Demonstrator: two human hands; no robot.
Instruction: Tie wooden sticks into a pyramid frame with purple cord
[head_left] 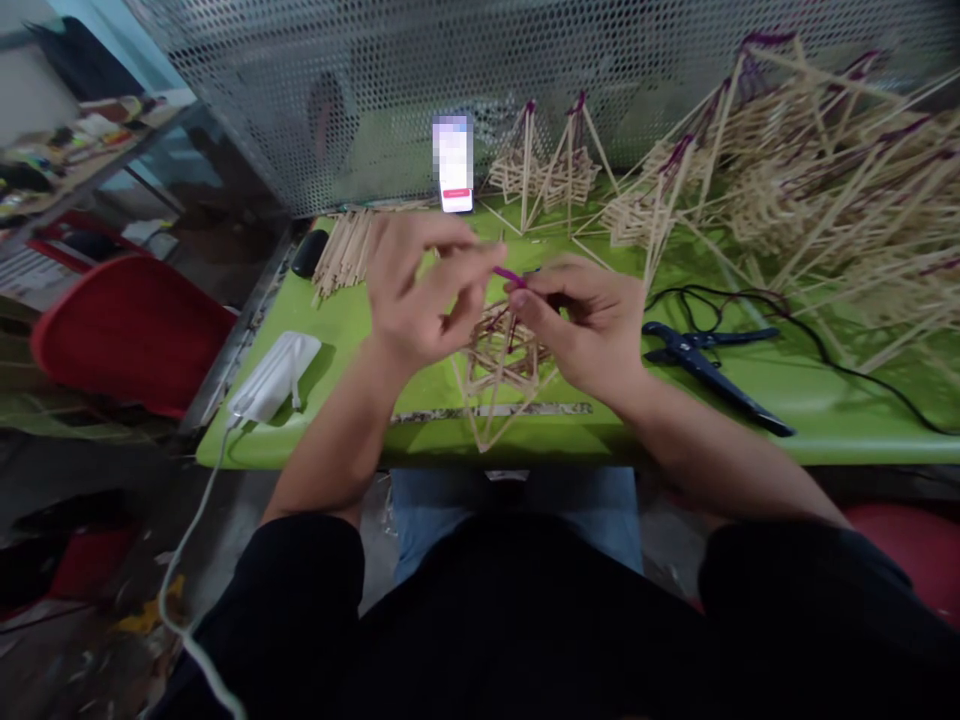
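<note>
A short purple cord (510,275) stretches between my two hands, above a star-like frame of thin wooden sticks (484,385) on the green table. My left hand (427,290), blurred by motion, has its fingertips closed at the cord's left end. Thumb and forefinger of my right hand (585,315) pinch the other end, just over the top of the frame. Both hands hide part of the frame's upper sticks. Dark blue pliers (709,370) lie to the right of my right hand.
Loose sticks (341,255) and a phone with a lit screen (453,165) are at the back. Many similar stick frames (810,180) with purple ties crowd the right. A white power adapter (277,378) lies left. A black cable (832,360) crosses the right side. Perforated metal (375,90) stands behind.
</note>
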